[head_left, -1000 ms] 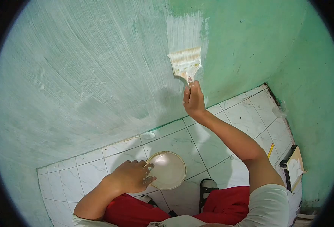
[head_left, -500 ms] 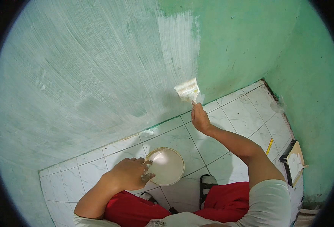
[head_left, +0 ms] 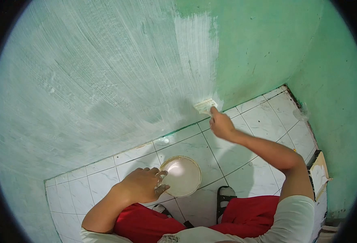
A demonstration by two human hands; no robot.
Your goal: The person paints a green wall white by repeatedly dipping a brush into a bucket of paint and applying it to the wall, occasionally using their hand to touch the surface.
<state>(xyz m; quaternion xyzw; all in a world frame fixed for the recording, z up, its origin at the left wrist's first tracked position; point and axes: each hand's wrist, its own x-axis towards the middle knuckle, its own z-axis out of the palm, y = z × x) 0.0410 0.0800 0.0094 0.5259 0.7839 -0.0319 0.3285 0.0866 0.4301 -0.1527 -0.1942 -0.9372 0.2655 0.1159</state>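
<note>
Right hand (head_left: 222,124): closed around the handle of the paintbrush (head_left: 204,106), far right of centre.
Paintbrush: bristles pressed on the green wall (head_left: 105,81) just above the tiled floor (head_left: 194,148), at the foot of a whitish stroke.
Left hand (head_left: 142,185): fingers curled over the left rim of the bowl (head_left: 199,175), gripping it.
Bowl: round, holds pale paint, near on the tiles.
Writing: print on the white garment (head_left: 168,239) at the near edge, too small to read.

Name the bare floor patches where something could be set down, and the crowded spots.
Bare tiles lie between the wall and the bowl, right of the right hand, and left of the left hand. Crowded: around the bowl and sandal; a tray fills the right edge.
</note>
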